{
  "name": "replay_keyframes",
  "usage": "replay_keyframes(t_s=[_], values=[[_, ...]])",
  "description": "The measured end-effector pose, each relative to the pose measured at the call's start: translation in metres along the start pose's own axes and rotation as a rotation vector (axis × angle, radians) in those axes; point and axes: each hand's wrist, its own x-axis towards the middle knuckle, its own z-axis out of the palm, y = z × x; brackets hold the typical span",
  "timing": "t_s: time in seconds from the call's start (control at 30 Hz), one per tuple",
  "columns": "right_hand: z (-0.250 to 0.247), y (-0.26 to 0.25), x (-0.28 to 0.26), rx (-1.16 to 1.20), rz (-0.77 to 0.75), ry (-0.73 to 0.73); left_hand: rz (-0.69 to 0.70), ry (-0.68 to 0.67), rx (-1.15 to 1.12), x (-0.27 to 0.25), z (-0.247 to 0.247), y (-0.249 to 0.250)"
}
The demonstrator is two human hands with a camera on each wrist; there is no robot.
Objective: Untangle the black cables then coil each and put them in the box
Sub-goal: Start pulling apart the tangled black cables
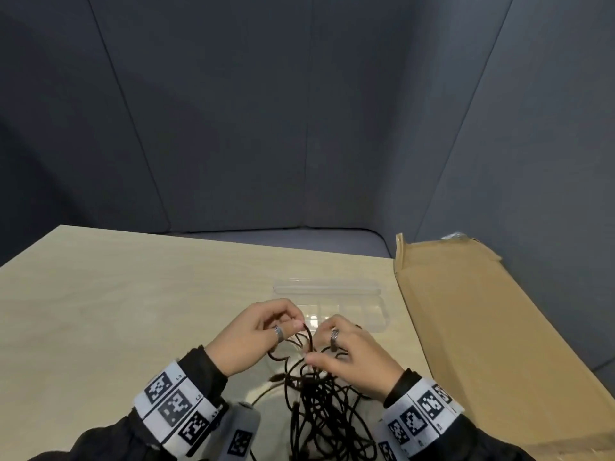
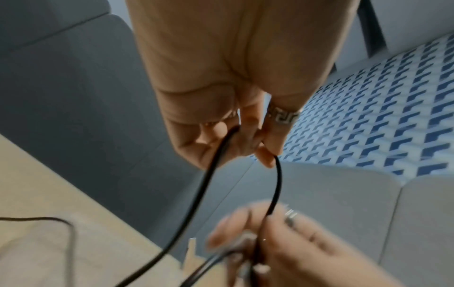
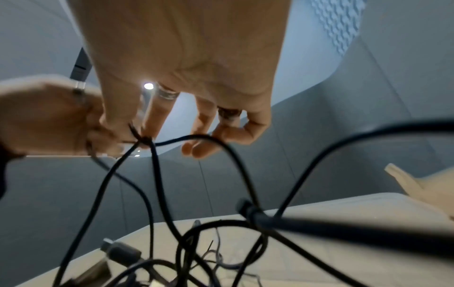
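Tabletop [image 1: 133,294]: cardboard sheet [image 1: 482,327] lies right of clear box [image 1: 376,314].

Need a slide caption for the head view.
Both hands pinch tangled thin black cables before a clear plastic box.

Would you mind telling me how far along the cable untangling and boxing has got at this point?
Nothing looks finished: the clear plastic box on the table shows no cable inside. In hand: the left hand pinches a loop of black cable while the right hand grips strands beside it, both above the tangled cables. Left: separating the tangle, coiling each cable and boxing them.
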Motion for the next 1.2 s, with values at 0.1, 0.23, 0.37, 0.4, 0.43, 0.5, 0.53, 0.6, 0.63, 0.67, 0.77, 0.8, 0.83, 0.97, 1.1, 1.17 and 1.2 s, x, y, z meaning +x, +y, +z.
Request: replay_keyframes(t_s=[0.1,0.23,0.37,0.4,0.43,0.5,0.53,0.6,0.63,0.67,0.77,0.8,0.83,0.97,1.1,1.17,1.2], values=[[0.007,0.000,0.002,-0.049,0.034,0.007,0.036,0.040,-0.104,0.001,-0.004,0.018],[0.001,0.017,-0.006,-0.123,0.126,-0.027,-0.074,0.281,-0.353,-0.001,-0.031,0.013],[0.003,0.011,-0.006,-0.076,0.109,0.010,-0.107,0.507,0.328,-0.002,-0.031,-0.010],[0.002,0.002,-0.006,-0.066,0.092,0.034,-0.084,0.473,0.516,-0.005,-0.026,-0.011],[0.000,-0.010,-0.005,-0.065,0.075,0.052,-0.039,0.415,0.602,-0.008,-0.020,-0.010],[-0.005,-0.030,-0.004,-0.070,0.038,0.049,0.061,0.350,0.638,-0.009,-0.006,0.002],[-0.009,-0.040,-0.003,-0.061,0.021,0.042,0.117,0.335,0.668,-0.008,0.000,0.010],[-0.015,-0.053,0.000,-0.043,-0.007,0.056,0.246,0.328,0.847,-0.004,0.009,0.018],[-0.018,-0.055,0.001,-0.017,-0.015,0.073,0.295,0.324,0.936,-0.002,0.011,0.020],[-0.021,-0.056,0.002,0.001,-0.017,0.075,0.306,0.303,0.954,0.000,0.010,0.020],[-0.023,-0.052,0.004,0.064,-0.025,0.019,0.263,0.191,0.623,0.000,0.002,0.024],[-0.021,-0.047,0.004,0.121,-0.022,-0.003,0.283,0.176,0.536,-0.001,0.000,0.024],[-0.018,-0.043,0.003,0.181,-0.024,-0.031,0.304,0.193,0.499,-0.002,-0.002,0.026],[0.014,-0.006,0.000,-0.015,0.022,-0.292,0.288,0.344,0.028,-0.009,-0.013,0.049],[0.037,0.029,-0.009,-0.115,0.113,-0.250,0.185,0.706,-0.188,-0.011,-0.043,0.058],[0.033,0.030,-0.011,-0.109,0.125,-0.155,0.128,0.801,0.128,-0.012,-0.051,0.047],[0.029,0.026,-0.010,-0.108,0.111,-0.131,0.059,0.823,0.440,-0.012,-0.051,0.042]])
